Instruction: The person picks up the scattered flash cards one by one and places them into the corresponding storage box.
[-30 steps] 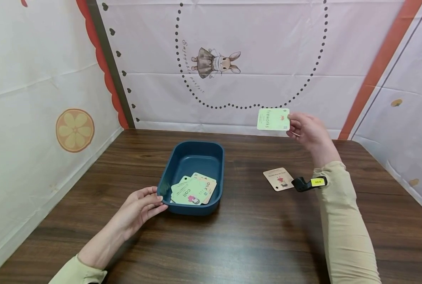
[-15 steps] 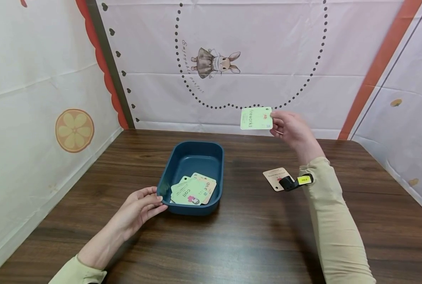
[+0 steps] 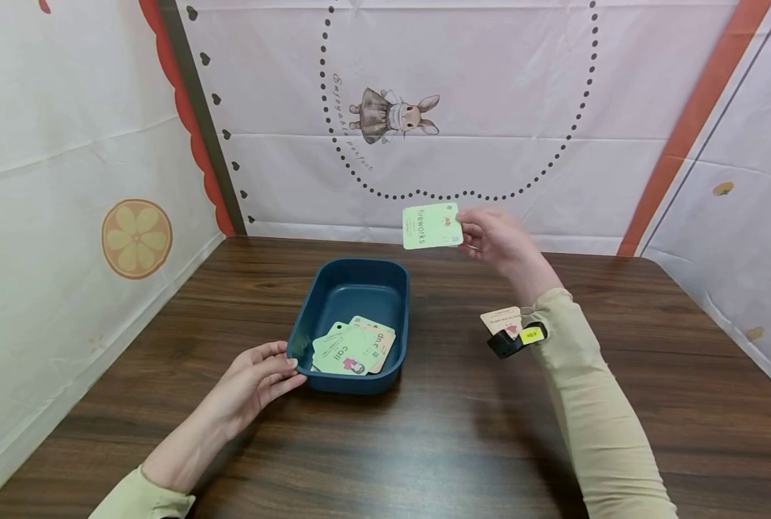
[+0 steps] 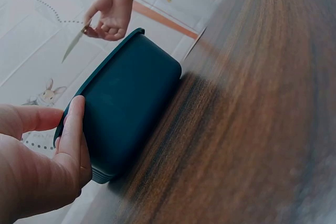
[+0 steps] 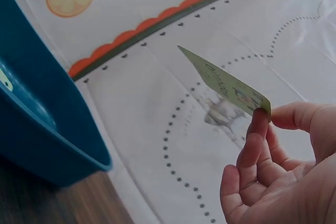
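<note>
Right hand (image 3: 498, 238) pinching pale green "fireworks" paper card (image 3: 432, 225) aloft; left hand (image 3: 255, 382), fingers relaxed, touching dark blue rectangular plastic tub (image 3: 353, 288) of cards.

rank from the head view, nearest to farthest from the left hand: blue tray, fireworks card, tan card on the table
1. blue tray: the left hand touches its near-left corner.
2. tan card on the table: right of the tray.
3. fireworks card: raised in the right hand, beyond the tray.

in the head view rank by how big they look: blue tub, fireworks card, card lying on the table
1. Blue tub, clearly largest.
2. Fireworks card, held up in the right hand.
3. Card lying on the table: looks smallest, but the sleeve and wrist camera partly cover it, so unsure against the fireworks card.
</note>
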### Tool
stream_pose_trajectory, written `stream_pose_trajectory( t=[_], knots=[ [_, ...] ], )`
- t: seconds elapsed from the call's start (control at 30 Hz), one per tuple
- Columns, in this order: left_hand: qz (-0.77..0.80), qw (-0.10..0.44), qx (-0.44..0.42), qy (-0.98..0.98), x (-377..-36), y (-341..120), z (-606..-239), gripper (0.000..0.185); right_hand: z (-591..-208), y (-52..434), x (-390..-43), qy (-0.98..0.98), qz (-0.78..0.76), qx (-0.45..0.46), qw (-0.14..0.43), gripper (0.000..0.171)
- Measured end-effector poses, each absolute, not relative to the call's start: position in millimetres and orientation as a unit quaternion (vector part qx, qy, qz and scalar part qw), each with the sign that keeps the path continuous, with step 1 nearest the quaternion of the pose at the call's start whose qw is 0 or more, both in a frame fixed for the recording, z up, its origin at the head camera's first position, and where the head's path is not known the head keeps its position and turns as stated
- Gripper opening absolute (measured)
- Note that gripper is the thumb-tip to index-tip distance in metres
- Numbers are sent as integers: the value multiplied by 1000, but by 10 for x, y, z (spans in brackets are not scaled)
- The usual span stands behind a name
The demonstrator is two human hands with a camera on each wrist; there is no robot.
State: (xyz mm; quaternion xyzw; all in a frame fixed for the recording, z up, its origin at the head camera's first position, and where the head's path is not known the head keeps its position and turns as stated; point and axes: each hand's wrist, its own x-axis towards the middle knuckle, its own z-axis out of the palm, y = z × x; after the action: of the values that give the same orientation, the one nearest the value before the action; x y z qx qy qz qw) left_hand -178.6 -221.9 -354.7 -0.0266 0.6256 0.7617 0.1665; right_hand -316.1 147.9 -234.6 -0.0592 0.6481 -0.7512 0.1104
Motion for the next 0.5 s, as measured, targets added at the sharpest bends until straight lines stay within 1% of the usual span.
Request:
stream_pose_trajectory(
  t=[0.17, 0.3, 0.5],
  knots=[
    [763, 168, -28, 623, -1784, -2224, -3547, 38, -2373, 1297, -3139, 670, -730, -73, 117, 9],
    [763, 169, -28, 623, -1783, -2225, -3545, 37, -2374, 1179, -3117, 690, -706, -98, 127, 11],
    [762, 168, -26, 625, -1783, -2228, -3547, 39, -2381, 1060, -3083, 703, -685, -129, 140, 11]
  ],
)
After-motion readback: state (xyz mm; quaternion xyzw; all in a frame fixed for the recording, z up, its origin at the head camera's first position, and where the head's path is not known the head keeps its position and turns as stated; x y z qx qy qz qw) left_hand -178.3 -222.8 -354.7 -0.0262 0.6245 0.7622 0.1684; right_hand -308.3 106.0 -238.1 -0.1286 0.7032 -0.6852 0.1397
